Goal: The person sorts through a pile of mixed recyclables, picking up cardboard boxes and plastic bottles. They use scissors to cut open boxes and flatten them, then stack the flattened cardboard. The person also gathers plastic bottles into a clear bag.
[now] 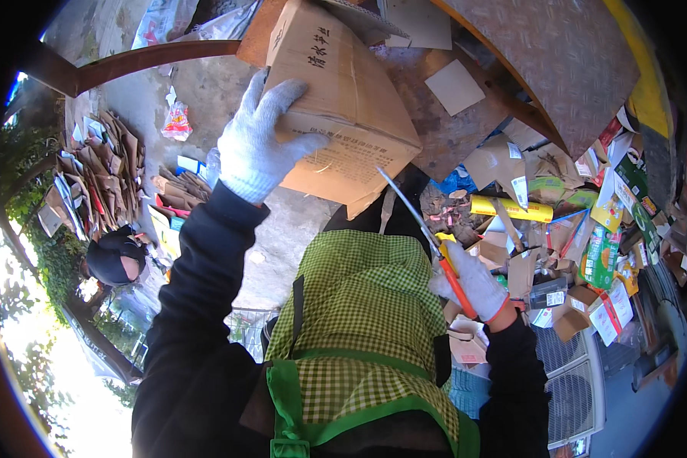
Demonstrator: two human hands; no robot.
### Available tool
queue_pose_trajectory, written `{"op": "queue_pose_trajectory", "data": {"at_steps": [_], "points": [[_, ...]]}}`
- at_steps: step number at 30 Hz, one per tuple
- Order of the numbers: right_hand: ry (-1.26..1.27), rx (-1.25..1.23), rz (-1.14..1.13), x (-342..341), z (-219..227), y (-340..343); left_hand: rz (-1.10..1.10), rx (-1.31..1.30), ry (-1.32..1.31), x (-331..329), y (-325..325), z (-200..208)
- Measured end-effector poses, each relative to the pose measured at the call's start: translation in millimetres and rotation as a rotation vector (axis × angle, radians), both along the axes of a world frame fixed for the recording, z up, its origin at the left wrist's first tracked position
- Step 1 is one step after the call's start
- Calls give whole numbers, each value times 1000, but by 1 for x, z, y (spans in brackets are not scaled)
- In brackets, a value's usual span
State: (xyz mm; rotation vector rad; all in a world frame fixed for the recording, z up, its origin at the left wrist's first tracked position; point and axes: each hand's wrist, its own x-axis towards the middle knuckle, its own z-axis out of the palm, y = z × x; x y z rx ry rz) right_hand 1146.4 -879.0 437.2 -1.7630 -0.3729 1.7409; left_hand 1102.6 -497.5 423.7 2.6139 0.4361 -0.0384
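My left hand (263, 137), in a white knit glove, grips the side of a brown cardboard box (351, 107) at the upper middle. Its fingers reach along one face and the thumb lies on the printed face nearer me. The box is tilted, and a flap hangs from its lower edge. In my right hand (472, 281), also gloved, is a long, thin-bladed knife (414, 208) with an orange handle. Its blade points up and left, and the tip appears close to the box's lower corner; whether they touch I cannot tell.
Heaped cardboard, packaging and a yellow roll (511, 208) lie to the right. A rusty metal plate (549, 61) stands at the upper right. Flattened cardboard stacks (103, 175) stand left, near another person (117, 257). A slatted grey unit (569, 382) is at lower right.
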Motion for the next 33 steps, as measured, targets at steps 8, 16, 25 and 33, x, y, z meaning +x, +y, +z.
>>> {"op": "queue_pose_trajectory", "data": {"at_steps": [8, 16, 25, 33], "points": [[635, 114, -437, -19, 37, -7, 12, -52, 37, -3, -6, 2], [968, 83, -652, -37, 49, 27, 18, -137, -27, -8, -29, -9], [999, 11, -729, -29, 55, 32, -22, -87, 12, -13, -41, -10], [350, -167, -470, -39, 33, 54, -63, -133, 15, -32, -62, -25]]}}
